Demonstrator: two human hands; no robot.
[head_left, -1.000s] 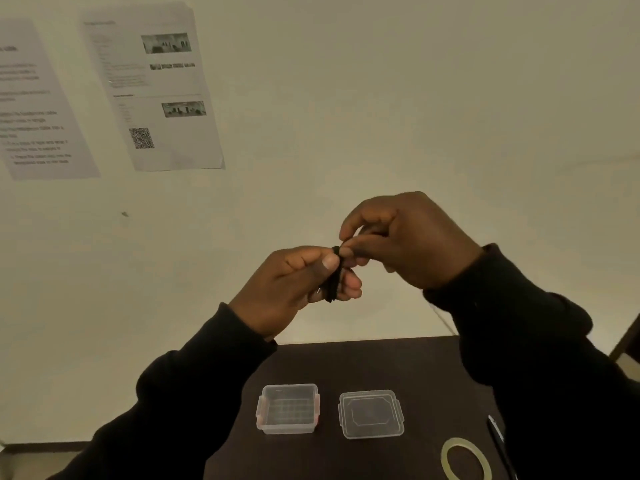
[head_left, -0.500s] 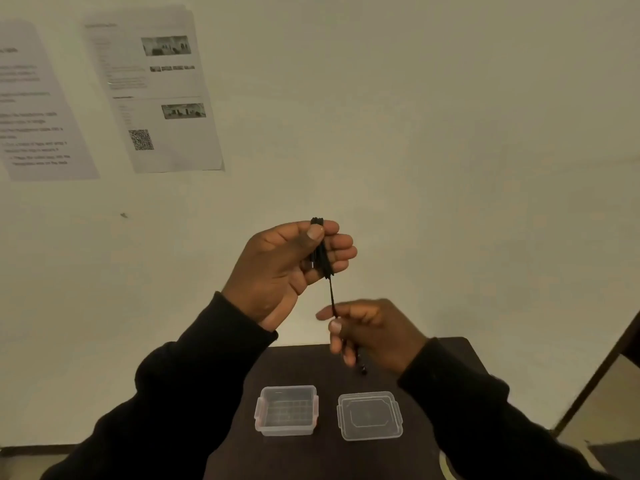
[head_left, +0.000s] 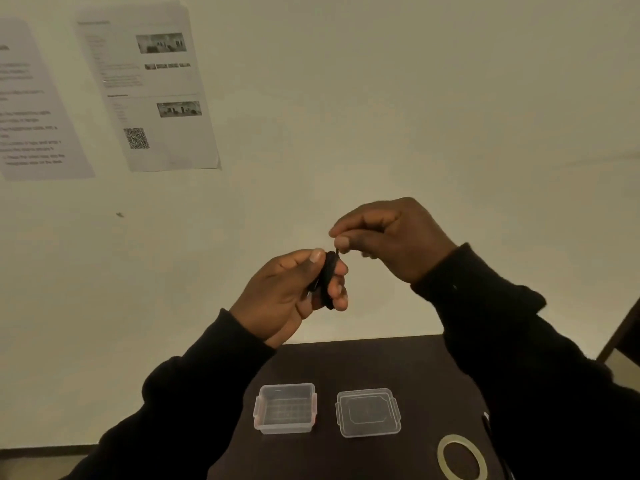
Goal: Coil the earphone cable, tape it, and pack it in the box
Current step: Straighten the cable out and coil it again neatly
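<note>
Overhead, left hand (head_left: pixel 289 292) grips coiled cable (head_left: pixel 329 280); right hand (head_left: pixel 388 237) pinches its end above table (head_left: pixel 398 362).

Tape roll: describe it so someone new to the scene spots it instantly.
On the dark table, look at the near right corner, in front of the clear lid and open box. The tape roll lies flat there: a thin, pale translucent ring with a wide hole, the only round item beside two rectangular plastic pieces.
</note>
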